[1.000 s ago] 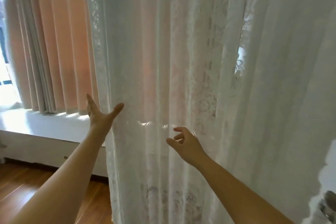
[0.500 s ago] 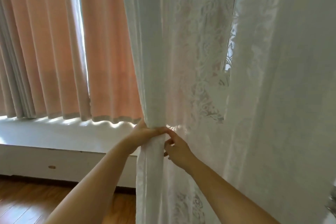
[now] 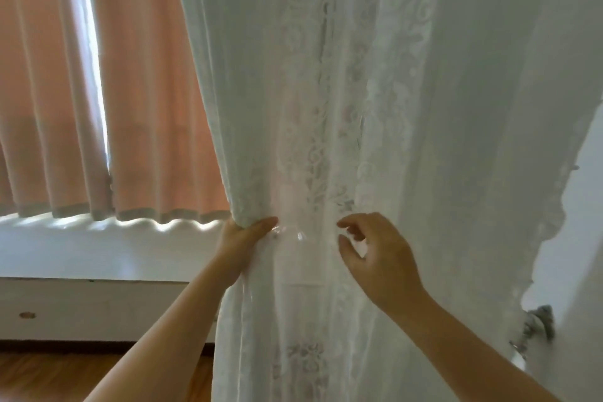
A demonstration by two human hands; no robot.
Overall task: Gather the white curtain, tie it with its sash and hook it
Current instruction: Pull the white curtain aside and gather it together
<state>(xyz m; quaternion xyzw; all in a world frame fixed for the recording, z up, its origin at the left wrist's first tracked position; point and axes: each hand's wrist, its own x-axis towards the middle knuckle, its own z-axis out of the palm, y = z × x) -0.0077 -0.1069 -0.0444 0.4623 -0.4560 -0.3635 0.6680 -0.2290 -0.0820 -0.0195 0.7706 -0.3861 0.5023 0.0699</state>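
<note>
White curtain (image 3: 326, 108): sheer, lace-patterned, hangs beside peach drapes (image 3: 146, 91), bunched at mid-height. Left hand (image 3: 243, 237) grips its gathered left edge. Right hand (image 3: 381, 258): fingers loosely curled before the folds, holding nothing.

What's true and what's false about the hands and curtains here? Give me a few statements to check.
1. The left hand grips the white curtain at its gathered edge. True.
2. The right hand holds a sash. False: its fingers are loosely curled in front of the curtain, holding nothing.
3. A peach curtain hangs behind the white one. True.
4. The floor is grey tile. False: it is brown wood.
5. The white curtain is already tied. False: no sash is round it.
</note>
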